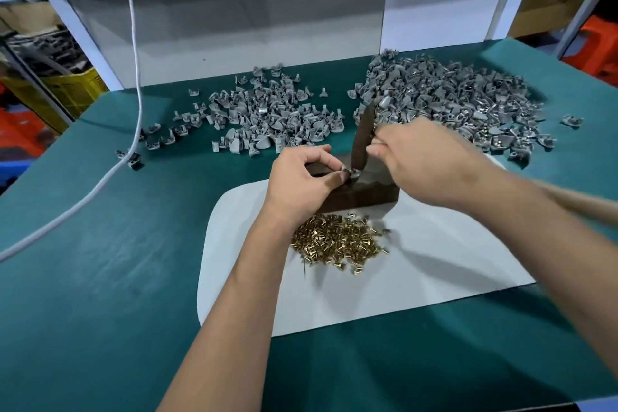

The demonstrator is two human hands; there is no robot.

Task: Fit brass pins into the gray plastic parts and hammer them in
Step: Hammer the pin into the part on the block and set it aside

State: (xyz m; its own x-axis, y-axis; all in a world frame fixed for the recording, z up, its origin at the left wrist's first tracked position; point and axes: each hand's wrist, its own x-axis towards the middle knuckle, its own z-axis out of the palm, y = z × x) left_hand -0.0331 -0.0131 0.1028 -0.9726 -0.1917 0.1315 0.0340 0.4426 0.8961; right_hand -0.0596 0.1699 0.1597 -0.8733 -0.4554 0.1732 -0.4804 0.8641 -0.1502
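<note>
My left hand [302, 177] pinches a small gray plastic part [349, 173] on top of a dark block [364, 196]. My right hand [421, 160] grips a dark metal hammering bar [363, 135], held nearly upright with its lower end just above that part. A heap of brass pins [337, 242] lies on a white sheet [434, 271] in front of the block. Two piles of gray plastic parts lie behind: one at the back left [264, 110], a larger one at the back right [451, 97]. The right hand is motion-blurred.
The green table mat [117, 261] carries everything. A white cable [133, 77] hangs down and runs across the left side. A few stray gray parts [133, 159] lie by the cable. A white frame and panel [267, 20] close off the back.
</note>
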